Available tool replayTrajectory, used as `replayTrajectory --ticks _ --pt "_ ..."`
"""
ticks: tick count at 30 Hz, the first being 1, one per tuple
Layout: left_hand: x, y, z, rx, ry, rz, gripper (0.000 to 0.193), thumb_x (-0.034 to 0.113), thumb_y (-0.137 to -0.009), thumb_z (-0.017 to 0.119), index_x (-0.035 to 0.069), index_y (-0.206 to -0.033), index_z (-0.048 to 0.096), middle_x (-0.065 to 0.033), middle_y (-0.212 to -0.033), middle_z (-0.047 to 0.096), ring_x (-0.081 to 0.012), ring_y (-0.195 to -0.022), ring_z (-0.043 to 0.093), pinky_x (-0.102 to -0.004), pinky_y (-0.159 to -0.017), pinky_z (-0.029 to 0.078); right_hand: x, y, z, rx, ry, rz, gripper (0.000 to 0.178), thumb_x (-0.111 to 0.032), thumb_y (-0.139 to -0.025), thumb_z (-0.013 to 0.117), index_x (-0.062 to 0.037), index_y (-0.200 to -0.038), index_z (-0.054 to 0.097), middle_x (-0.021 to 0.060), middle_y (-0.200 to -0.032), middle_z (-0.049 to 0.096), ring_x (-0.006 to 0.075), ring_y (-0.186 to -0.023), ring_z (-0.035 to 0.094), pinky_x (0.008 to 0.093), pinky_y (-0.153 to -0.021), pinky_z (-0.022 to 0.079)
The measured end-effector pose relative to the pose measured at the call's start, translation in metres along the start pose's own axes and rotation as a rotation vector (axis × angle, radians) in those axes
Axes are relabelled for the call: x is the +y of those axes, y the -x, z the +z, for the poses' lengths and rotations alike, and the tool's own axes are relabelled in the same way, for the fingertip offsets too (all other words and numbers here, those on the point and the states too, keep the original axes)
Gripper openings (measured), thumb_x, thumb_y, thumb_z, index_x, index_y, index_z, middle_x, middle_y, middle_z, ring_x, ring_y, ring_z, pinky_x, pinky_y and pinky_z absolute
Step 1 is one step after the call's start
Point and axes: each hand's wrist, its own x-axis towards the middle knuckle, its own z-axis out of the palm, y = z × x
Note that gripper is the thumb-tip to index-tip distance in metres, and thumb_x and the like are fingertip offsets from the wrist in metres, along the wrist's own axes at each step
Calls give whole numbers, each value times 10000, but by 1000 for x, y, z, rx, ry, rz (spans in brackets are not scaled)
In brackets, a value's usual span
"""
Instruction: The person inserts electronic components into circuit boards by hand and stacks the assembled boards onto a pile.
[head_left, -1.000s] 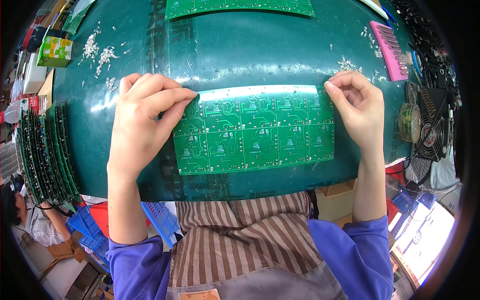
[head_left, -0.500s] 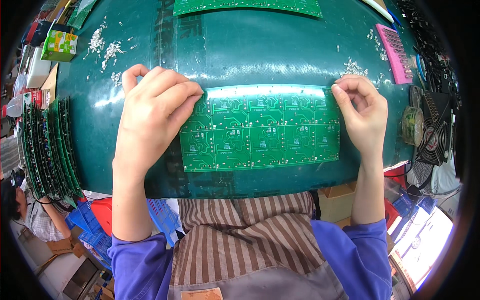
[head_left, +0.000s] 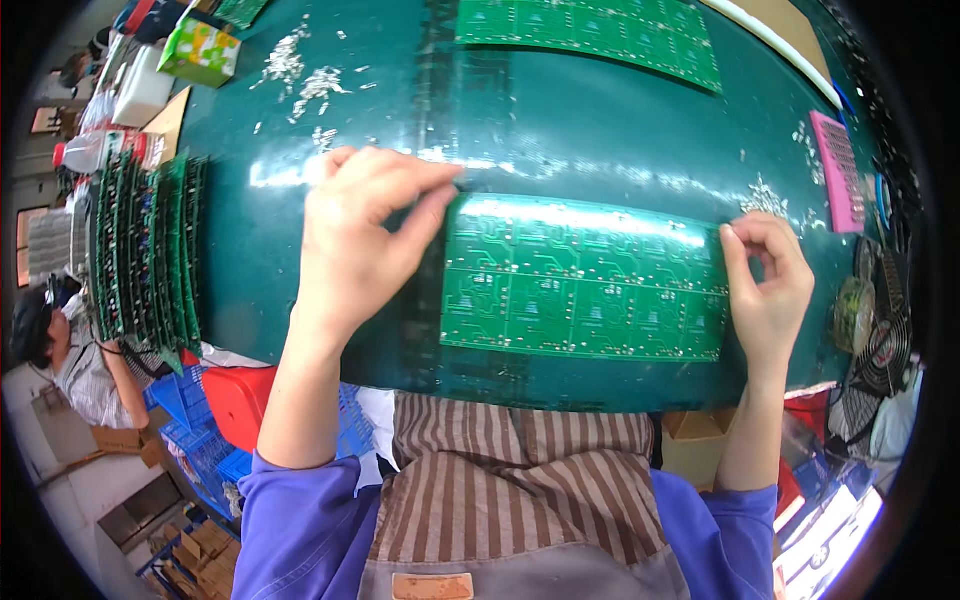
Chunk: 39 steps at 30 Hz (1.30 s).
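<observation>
A green printed circuit board panel [head_left: 585,290], divided into several small repeated circuits, lies before me with solder points showing on its upper face. My left hand [head_left: 372,235] pinches its far left corner between thumb and fingertips. At the far right corner, the thumb and index finger of my right hand [head_left: 772,280] are closed on the edge. Beyond it, at the top of the view, is another green circuit board panel [head_left: 600,35].
Loose small silvery parts [head_left: 322,88] are scattered at the far left, with another pile [head_left: 765,198] near my right hand. Boards stand in a row [head_left: 150,255] at the left table edge. A pink block [head_left: 838,170] and a fan [head_left: 888,345] are at right. A person [head_left: 85,365] sits left.
The view has swung, so the table and boards appear shifted right and slightly tilted. Both hands keep their pinch on the board's far corners.
</observation>
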Motion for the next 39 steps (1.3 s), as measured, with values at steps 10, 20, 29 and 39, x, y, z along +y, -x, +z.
replayTrajectory --ticks 10,20,29,39 --pt "-34 0 -21 164 -20 -639 212 127 -869 760 15 -1048 769 -117 -906 762 -150 -866 711 -294 -802 528 2 -5 -8 -112 1 -19 65 81 -844 703 53 -900 688 124 -945 701 174 -827 671 270 -717 537" --pt "-47 -17 -25 -16 -115 -328 114 57 -858 725 -31 -929 702 -112 -850 666 -220 -824 670 -315 -783 503 -5 -19 -22 -248 23 5 119 34 -818 741 -4 -931 748 81 -930 721 132 -731 643 253 -652 497" --pt "-4 -4 -13 72 60 -397 140 68 -924 718 -29 -1024 697 -56 -901 706 -84 -828 607 -256 -808 490 20 -57 -34 -184 329 52 94 -86 -848 743 -61 -939 750 70 -827 672 153 -671 504 305 -641 448" --pt "64 15 -1 -45 327 -318 100 -28 -840 758 0 -936 758 -80 -894 747 -134 -834 686 -266 -766 527 24 -52 -20 -156 452 -200 87 -47 -902 660 -23 -949 591 116 -867 627 283 -799 595 403 -776 488"
